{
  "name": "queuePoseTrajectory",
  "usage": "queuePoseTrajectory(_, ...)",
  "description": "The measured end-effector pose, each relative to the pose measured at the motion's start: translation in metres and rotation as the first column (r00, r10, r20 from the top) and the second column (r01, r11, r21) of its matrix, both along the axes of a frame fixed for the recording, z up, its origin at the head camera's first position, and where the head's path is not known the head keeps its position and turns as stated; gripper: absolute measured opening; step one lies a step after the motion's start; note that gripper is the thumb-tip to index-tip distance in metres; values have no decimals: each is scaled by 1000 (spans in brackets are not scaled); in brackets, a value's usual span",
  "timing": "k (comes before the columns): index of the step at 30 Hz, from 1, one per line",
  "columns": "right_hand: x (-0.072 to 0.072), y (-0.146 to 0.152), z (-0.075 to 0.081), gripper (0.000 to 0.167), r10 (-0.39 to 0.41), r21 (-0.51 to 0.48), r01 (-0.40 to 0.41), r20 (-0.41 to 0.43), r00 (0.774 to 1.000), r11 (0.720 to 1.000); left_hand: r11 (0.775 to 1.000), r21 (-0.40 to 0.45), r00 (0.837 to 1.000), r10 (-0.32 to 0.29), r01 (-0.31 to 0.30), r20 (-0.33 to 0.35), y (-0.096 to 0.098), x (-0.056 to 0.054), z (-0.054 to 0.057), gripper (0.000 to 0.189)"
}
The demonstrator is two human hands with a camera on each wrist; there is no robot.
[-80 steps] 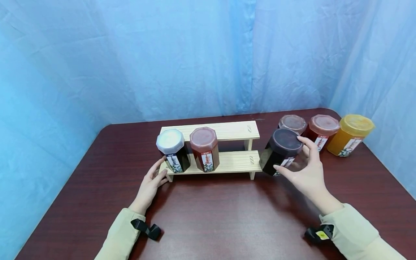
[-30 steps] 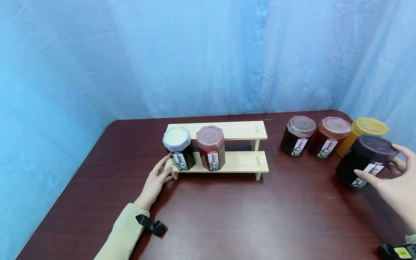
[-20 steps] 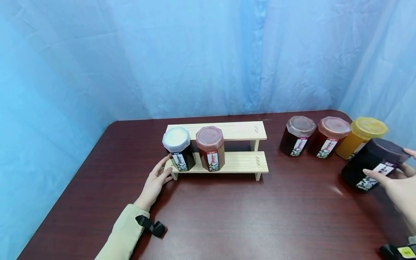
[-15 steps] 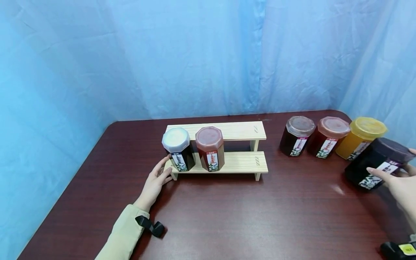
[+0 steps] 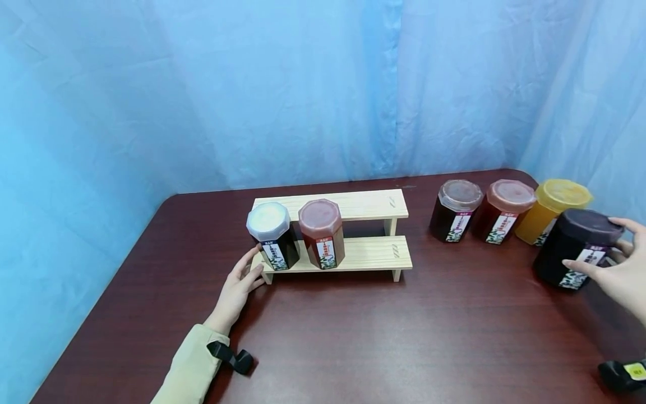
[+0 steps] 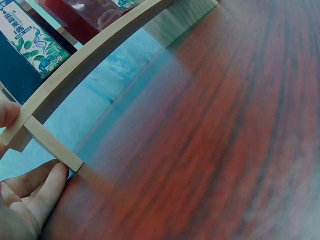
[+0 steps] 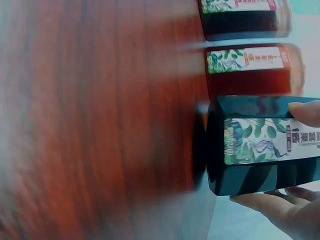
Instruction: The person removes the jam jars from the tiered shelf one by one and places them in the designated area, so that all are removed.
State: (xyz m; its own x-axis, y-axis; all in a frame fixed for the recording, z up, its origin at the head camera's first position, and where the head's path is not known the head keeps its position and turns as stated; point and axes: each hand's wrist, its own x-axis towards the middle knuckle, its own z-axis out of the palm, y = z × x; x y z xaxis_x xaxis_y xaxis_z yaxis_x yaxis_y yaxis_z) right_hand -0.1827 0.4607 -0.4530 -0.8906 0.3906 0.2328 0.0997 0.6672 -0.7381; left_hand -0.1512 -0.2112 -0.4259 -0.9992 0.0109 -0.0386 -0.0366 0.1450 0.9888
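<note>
My right hand (image 5: 623,266) grips a dark octagonal jar (image 5: 561,252) from its right side, thumb across the front. In the right wrist view the base of this dark jar (image 7: 245,177) is close to the tabletop. At the left, my left hand (image 5: 237,292) holds the near left end of a two-step wooden rack (image 5: 370,255). Its fingers (image 6: 52,187) lie against the rack's leg in the left wrist view. On the rack's lower step stand a dark jar with a white lid (image 5: 282,255) and a brownish-red jar (image 5: 321,241).
Behind the held jar stand a dark jar with a clear lid (image 5: 443,219), a red jar (image 5: 487,220) and a yellow jar (image 5: 537,220), in a row. The dark wooden table (image 5: 383,336) ends at a blue curtain (image 5: 303,95) at the back and sides.
My right hand has carried the dark jar from beside the rack's right end to the far right, before the yellow jar. Lately the jar has become more upright. My left hand stays at the rack.
</note>
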Motion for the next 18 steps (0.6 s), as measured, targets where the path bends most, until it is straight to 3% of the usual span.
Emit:
queuePoseTrajectory(8,-1,4,5,103,93,65,-86,-128,987,994,1000,-1,1000,9,-9,18,0,0,1,52)
queuePoseTrajectory(14,2,-3,16,105,179,88,-164,-207,962,983,1000,-1,1000,12,-12,1,0,0,1,53)
queuePoseTrajectory(18,-3,6,13,108,208,123,-186,-196,958,975,1000,1,1000,12,-12,0,0,0,1,52)
